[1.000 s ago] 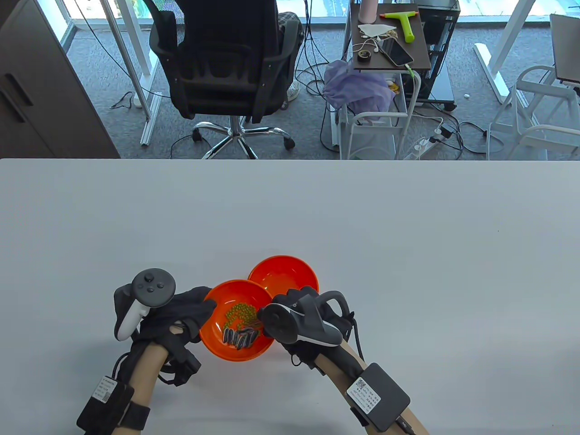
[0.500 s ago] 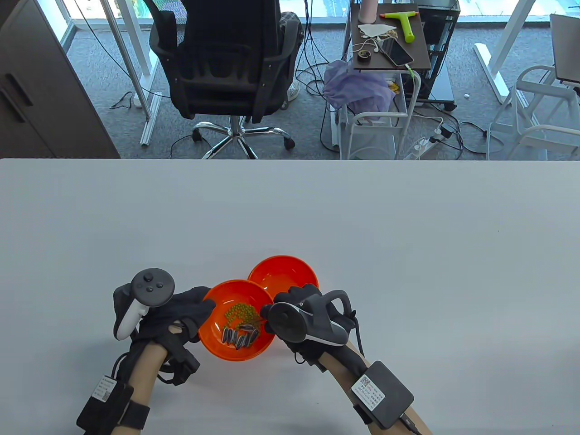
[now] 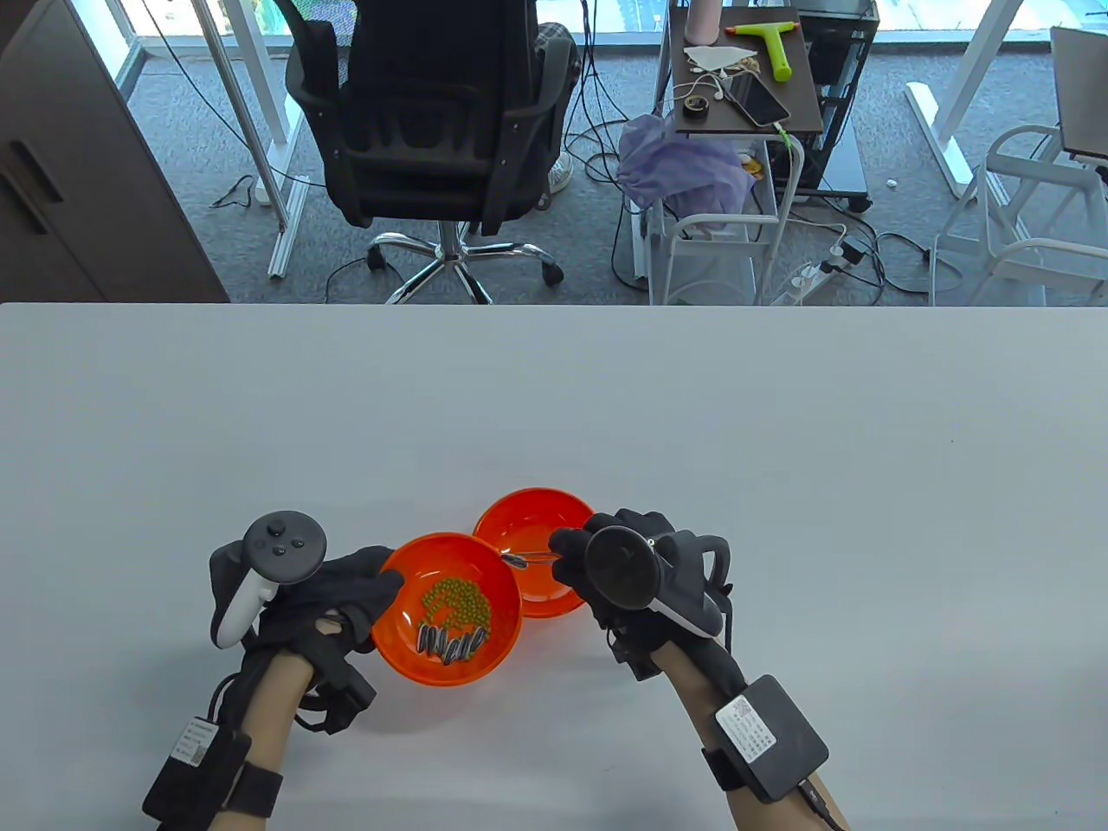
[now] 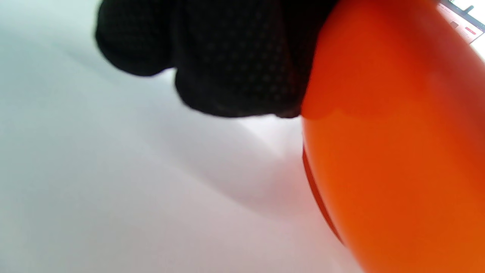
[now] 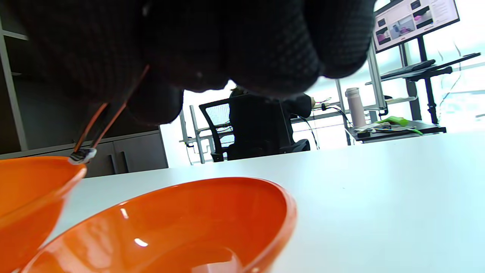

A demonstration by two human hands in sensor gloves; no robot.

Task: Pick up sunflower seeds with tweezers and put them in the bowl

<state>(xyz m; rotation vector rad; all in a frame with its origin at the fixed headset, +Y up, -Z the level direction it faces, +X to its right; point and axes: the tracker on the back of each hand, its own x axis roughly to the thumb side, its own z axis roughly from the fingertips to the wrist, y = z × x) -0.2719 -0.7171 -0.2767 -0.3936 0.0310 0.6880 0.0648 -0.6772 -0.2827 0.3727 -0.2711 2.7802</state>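
Two orange bowls stand touching near the table's front. The near bowl (image 3: 498,645) holds green peas (image 3: 456,600) and several striped sunflower seeds (image 3: 448,642). The far bowl (image 3: 519,512) looks empty. My left hand (image 3: 346,589) grips the near bowl's left rim; in the left wrist view my fingers (image 4: 235,60) lie against its orange wall (image 4: 394,151). My right hand (image 3: 597,554) holds metal tweezers (image 3: 537,558) with one seed (image 3: 516,561) pinched at the tips, above where the two rims meet. The right wrist view shows the tweezers (image 5: 100,127), the seed (image 5: 81,155) and the far bowl (image 5: 212,212).
The white table (image 3: 779,433) stretches bare to the far edge and both sides. Beyond it are an office chair (image 3: 433,130), a white cart (image 3: 736,199) and cables on the floor.
My right hand has lifted out of the near bowl and moved right and away, carrying a seed in the tweezers to the rims' meeting point. My left hand has shifted slightly left with the near bowl.
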